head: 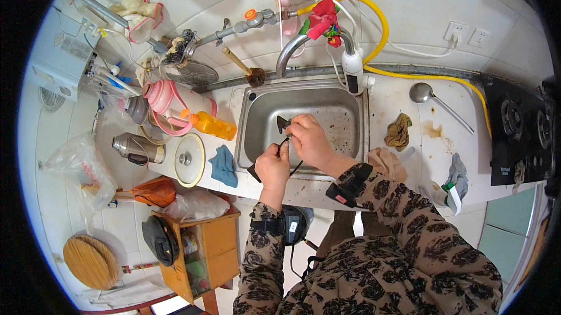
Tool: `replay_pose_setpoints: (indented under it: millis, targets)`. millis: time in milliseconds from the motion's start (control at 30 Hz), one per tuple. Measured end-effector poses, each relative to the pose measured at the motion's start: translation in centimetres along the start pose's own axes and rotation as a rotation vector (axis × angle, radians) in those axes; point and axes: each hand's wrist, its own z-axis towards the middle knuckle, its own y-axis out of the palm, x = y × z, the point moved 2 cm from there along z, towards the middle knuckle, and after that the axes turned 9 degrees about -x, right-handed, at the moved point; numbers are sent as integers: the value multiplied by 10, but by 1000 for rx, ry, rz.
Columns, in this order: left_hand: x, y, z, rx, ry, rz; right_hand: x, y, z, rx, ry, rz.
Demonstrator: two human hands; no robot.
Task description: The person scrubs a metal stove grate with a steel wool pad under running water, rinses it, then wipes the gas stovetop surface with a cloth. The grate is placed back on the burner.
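Over the near part of a stainless steel sink (307, 100), my right hand (312, 140) pinches a small dark piece whose black, wedge-shaped end (282, 124) sticks out to the left. My left hand (272, 164), just below and to the left, grips a thin black strip or cord, part of which runs down past the sink's front rim. What exactly this dark object is cannot be told, as the fingers cover much of it. Brown crumbs lie on the sink's bottom. A curved steel faucet (289, 54), wrapped with red cloth, stands behind the sink.
Left of the sink are an orange bottle (214, 126), a pink thermos (179, 100), a glass lid (189, 160) and a blue cloth (224, 167). To the right lie a brown rag (398, 131), a steel ladle (421, 92), a spray bottle (451, 196) and a black gas stove (513, 140).
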Motion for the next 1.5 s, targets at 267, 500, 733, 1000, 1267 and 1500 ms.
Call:
replay_pose_setpoints:
  millis: [267, 500, 733, 1000, 1267, 1500]
  targets:
    - [3, -4, 3, 4, 55, 296, 19, -19, 9, -27, 147, -22]
    - [2, 4, 0, -49, 139, 335, 17, 0, -1, -370, -158, -179]
    - [2, 12, -4, -64, 44, 297, 49, -21, -21, -53, 148, -182]
    - [13, 14, 2, -13, 109, 264, 39, 9, -19, -55, 528, 172]
    - [11, 18, 10, -68, -60, 270, 58, 9, -35, 4, 727, 87]
    - [-18, 24, 26, -80, -237, -105, 135, -49, -46, -273, 1022, 695]
